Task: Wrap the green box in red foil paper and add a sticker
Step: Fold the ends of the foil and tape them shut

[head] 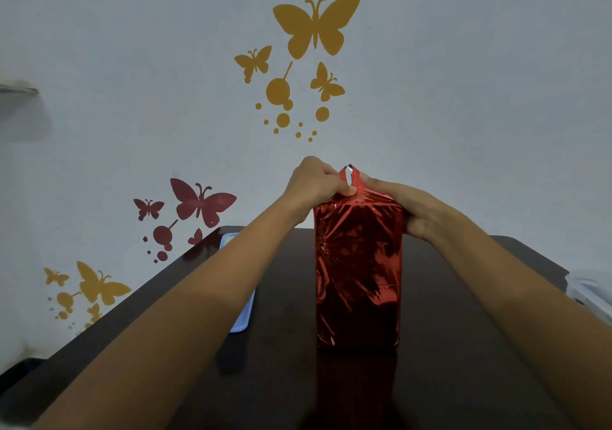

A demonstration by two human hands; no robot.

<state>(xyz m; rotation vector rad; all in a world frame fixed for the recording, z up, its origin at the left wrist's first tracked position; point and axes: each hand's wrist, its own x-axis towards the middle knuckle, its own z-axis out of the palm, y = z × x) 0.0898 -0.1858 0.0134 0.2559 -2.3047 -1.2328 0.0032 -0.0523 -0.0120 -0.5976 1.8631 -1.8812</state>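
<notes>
A dark brown, glossy tabletop is seen from above and behind, set against a pale wall. The wall is decorated with butterfly and dot decals: a yellow cluster high in the middle, a dark red cluster lower to the left, and another yellow group near the lower left edge. A flat, light blue object is laid on the left part of the tabletop and is partly hidden by the left forearm. The corner of a whitish container is cut off by the right edge of the view.

The box is stood upright near the middle of the tabletop, its long axis vertical and one broad face turned toward the camera. It is covered on every visible side by crinkled red foil paper, so the box's own colour cannot be made out. At the top the foil is gathered into a peak pointing upward, where a sliver of its silver underside is exposed. A dim red reflection is cast on the tabletop in front of the box.

The peak is pinched by the left hand, its grip clamped on the foil between thumb and curled fingers. The upper right corner of the wrapped box is clasped by the right hand, its grip closed around that edge.
</notes>
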